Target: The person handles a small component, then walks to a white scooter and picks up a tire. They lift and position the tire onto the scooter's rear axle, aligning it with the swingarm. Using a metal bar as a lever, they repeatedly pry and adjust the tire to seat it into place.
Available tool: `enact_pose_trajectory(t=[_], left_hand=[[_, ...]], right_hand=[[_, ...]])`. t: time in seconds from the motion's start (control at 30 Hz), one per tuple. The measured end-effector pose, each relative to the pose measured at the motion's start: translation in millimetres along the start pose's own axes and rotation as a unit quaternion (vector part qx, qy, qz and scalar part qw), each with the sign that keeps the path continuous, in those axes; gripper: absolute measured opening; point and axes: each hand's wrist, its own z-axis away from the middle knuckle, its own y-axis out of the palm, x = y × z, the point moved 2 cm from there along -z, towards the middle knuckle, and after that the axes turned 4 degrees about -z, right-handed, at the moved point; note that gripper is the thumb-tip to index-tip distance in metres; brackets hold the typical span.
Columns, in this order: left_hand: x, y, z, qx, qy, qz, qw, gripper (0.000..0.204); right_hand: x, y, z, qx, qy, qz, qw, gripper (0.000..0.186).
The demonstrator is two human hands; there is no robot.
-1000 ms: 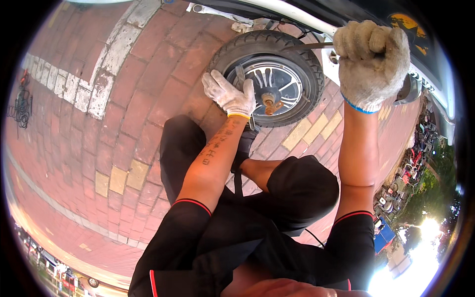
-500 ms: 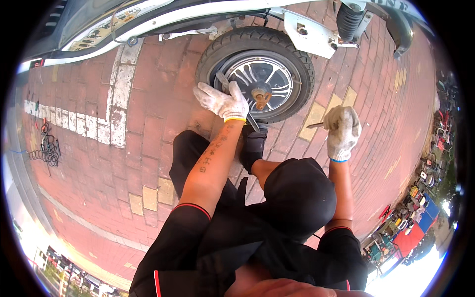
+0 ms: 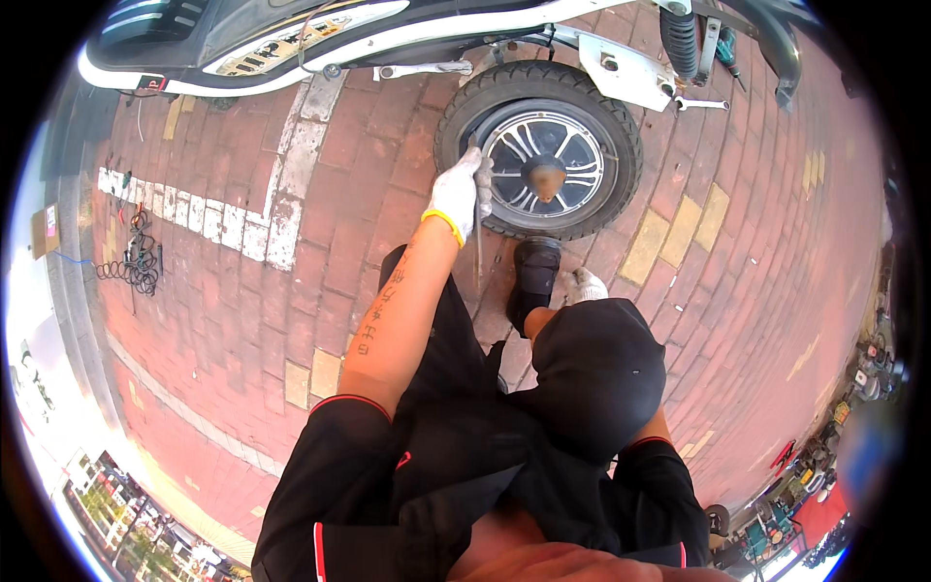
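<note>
A black-tyred wheel [image 3: 621,184] with a silver-spoked hub lies flat on the paving, a rusty-brown axle end [image 3: 546,181] at its centre. My left hand [image 3: 456,194], in a white glove with a yellow cuff, is closed round a flat metal tyre lever [image 3: 479,254] at the wheel's left edge. The lever's upper end meets the tyre's inner rim, while its lower end points toward my legs. Beyond my raised knee, my gloved right hand [image 3: 585,285] is low beside my black shoe [image 3: 534,276]. Most of it is hidden, and whatever it holds cannot be seen.
A white scooter body [image 3: 465,37] lies along the far side, with a shock absorber [image 3: 679,44]. Two spanners, one long [image 3: 422,70] and one smaller [image 3: 702,104], and a green power tool [image 3: 727,56] lie near it. A coiled black hose [image 3: 141,262] rests at left.
My left hand has turned and closed on the tyre lever, which now stands more upright. My right hand, earlier raised with a thin metal tool, has dropped behind my knee. The view has shifted.
</note>
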Motion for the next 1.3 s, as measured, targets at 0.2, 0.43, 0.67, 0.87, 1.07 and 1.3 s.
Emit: enact_pose_trajectory(t=[0.2,0.43,0.67,0.87,1.07,1.3], left_hand=[[-37.7,-35.8,10.7,0.171,-0.158,0.201,0.952,0.030],[-62.8,0.5,21.8,0.196,-0.202,0.293,0.914,0.032],[-58.5,-9.6,6.9,0.332,-0.094,0.284,0.895,0.035],[-73.1,-10.2,31.4,0.167,-0.049,0.304,0.937,0.040],[-67.2,-47.1,-9.6,-0.148,0.233,-0.197,0.941,0.048],[-87.7,-38.2,-48.5,-0.131,0.324,-0.474,0.808,0.071]], right_hand=[[63.0,-78.1,14.9,0.071,-0.119,-0.174,0.975,0.041],[265.8,-199.4,93.9,0.040,-0.431,-0.056,0.900,0.043],[385.9,-161.9,121.8,0.066,-0.567,0.130,0.811,0.044],[425.9,-137.3,81.4,-0.101,-0.584,0.106,0.799,0.033],[416.3,-172.9,42.8,-0.213,-0.519,-0.015,0.828,0.034],[380.0,-184.7,51.6,-0.184,-0.588,-0.071,0.785,0.018]])
